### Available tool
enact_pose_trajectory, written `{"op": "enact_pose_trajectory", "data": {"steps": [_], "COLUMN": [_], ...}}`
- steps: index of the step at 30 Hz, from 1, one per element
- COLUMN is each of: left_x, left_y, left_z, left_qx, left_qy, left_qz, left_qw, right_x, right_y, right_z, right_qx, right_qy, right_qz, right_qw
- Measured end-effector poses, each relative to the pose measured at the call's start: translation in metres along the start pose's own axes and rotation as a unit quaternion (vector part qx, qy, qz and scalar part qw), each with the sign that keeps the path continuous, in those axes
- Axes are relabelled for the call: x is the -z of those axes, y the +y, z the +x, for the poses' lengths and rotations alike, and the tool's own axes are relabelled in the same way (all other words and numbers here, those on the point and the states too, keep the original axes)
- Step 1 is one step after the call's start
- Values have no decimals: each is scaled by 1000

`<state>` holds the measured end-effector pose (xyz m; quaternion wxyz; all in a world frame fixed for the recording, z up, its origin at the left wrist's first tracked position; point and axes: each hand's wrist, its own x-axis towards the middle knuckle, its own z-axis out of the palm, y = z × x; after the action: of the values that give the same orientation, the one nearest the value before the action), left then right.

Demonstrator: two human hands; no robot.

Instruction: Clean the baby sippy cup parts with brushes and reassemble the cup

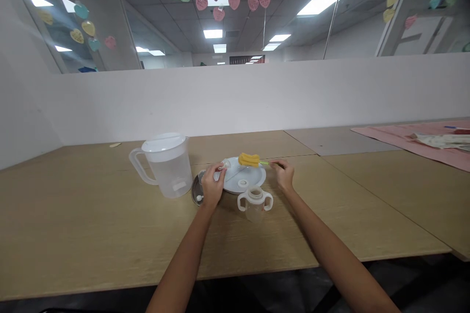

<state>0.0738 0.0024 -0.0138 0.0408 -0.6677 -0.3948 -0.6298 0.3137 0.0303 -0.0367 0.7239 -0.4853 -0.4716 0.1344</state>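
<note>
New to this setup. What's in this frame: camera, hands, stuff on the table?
No machine here: one picture, from a camera on a person's head, looking forward and down at two bare hands. The left hand holds a small clear piece, too small to identify. The right hand grips the green handle of a yellow sponge brush. On the light-brown wooden table: a round white plate bearing a white ring, a translucent cup with two white handles, a tall translucent lidded pitcher, and a dark round dish, partly hidden by the left hand.
</note>
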Motion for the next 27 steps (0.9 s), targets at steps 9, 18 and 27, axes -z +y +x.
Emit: {"op": "enact_pose_trajectory", "data": {"steps": [9,18,27], "left_x": [-5,-4,7], "left_y": [0,2,-5], "left_z": [-3,-3,-2], "left_qx": [-40,-48,20], "left_qy": [-62,-73,-26], "left_qz": [-3,3,77], "left_qw": [997,996,997], "right_x": [-7,-7,-5], "right_y": [-12,-16,-11], "right_z": [-7,-9,-8], "right_qx": [50,85,78], "right_qy": [-73,-84,-8], "right_qz": [-47,-31,-76], "right_qw": [995,992,994]}}
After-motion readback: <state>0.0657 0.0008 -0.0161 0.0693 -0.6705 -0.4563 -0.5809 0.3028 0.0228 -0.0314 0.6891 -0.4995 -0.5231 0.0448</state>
